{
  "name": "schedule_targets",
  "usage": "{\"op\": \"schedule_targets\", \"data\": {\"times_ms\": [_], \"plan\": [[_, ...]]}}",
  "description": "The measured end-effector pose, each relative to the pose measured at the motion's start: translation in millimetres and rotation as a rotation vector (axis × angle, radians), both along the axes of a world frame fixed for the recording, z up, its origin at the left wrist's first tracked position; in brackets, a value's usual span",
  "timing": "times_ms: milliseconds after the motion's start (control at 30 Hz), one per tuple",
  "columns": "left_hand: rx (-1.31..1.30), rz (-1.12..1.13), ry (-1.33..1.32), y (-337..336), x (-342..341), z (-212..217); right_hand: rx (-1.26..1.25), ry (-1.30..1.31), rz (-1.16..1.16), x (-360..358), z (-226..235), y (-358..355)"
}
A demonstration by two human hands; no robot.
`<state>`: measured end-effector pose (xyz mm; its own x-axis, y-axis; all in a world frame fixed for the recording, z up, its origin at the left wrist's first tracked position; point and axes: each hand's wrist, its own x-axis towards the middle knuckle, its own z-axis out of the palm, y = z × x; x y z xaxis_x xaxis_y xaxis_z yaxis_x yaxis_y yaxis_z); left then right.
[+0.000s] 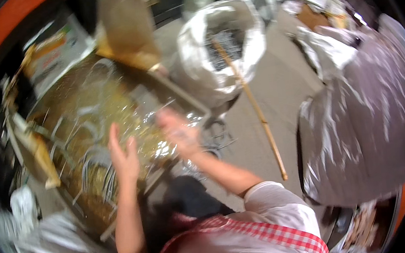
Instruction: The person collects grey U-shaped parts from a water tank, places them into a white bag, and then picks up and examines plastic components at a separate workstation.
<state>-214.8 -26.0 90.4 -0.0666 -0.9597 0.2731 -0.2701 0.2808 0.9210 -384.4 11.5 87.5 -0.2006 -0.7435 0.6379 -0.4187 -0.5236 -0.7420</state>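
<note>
My left hand point(124, 157) is held edge-on over a wide, shallow tray point(181, 91) with a yellow-brown, glossy inside. Its thumb stands apart from the fingers and nothing shows in it. Beside it, a bundle of curved grey strands point(96, 170) lies in the tray, and paler loops point(91, 121) are farther back. My right hand point(179, 131) is over the tray's right part, close to shiny clear material point(163, 148), which may be plastic film or water. Motion smears its fingers, so whether it touches that material cannot be made out.
Beyond the tray's right edge stands a white sack point(196, 63) holding grey pieces, with a long wooden stick point(254, 103) leaning from it to the floor. A large plastic-covered heap point(361, 129) is at the right. Crumpled pale sheeting point(69, 242) lies at lower left.
</note>
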Motion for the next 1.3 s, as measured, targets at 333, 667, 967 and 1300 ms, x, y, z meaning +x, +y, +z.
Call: {"op": "schedule_targets", "data": {"times_ms": [333,667,967,1300], "plan": [[0.466,0.581,-0.117,26,209,-147,0.079,0.614,-0.674,-359,42,-175],[0.341,0.328,-0.866,4,209,-192,0.856,0.687,0.615,39,-131,-108],[0.906,0.082,-0.782,7,155,-241,0.715,1.254,0.355,131,-180,-187],[0.971,-0.16,-0.215,26,125,-287,1.474,0.792,1.015,113,-221,-176]]}}
